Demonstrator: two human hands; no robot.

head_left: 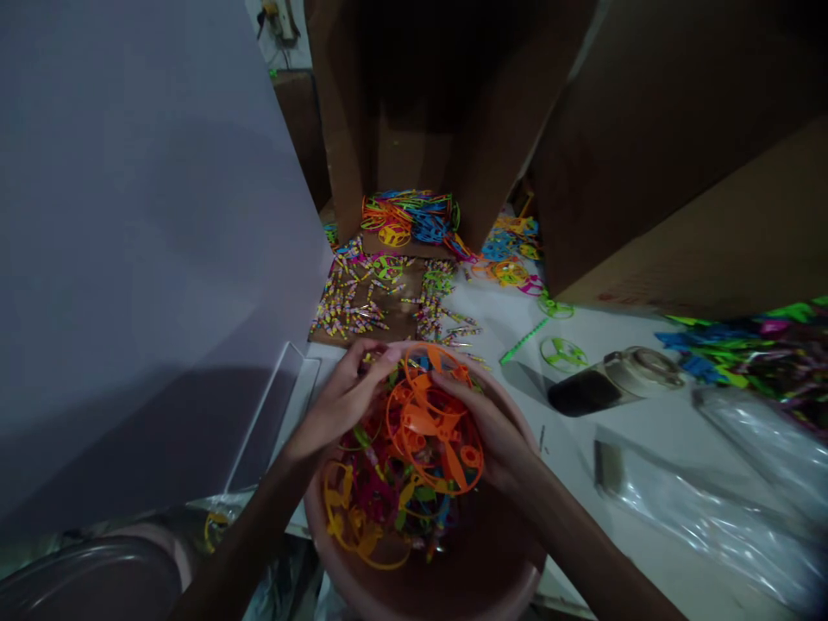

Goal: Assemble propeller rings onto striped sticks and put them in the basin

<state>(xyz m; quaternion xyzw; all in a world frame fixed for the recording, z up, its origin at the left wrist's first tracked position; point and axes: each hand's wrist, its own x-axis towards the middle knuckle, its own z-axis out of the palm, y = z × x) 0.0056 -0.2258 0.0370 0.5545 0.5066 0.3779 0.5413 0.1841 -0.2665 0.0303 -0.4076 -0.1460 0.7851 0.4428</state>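
A pink basin [530, 565] in front of me holds a jumble of coloured plastic propeller rings and small patterned pieces. My right hand [495, 418] is closed on orange propeller rings [430, 427], held over the basin's contents. At the basin's far left side my left hand [349, 392] has its fingers curled in and the thumb lying across toward them; whatever is between them is hidden. A yellow propeller ring [368, 535] lies at the near left inside the basin.
Beyond the basin, small patterned sticks [349, 302] lie on cardboard. An open carton [414, 138] holds more propeller rings. To the right are a dark bottle [595, 388], clear plastic bags [686, 500], a green ring [562, 352] and another carton [699, 207]. A pale panel [142, 216] stands left.
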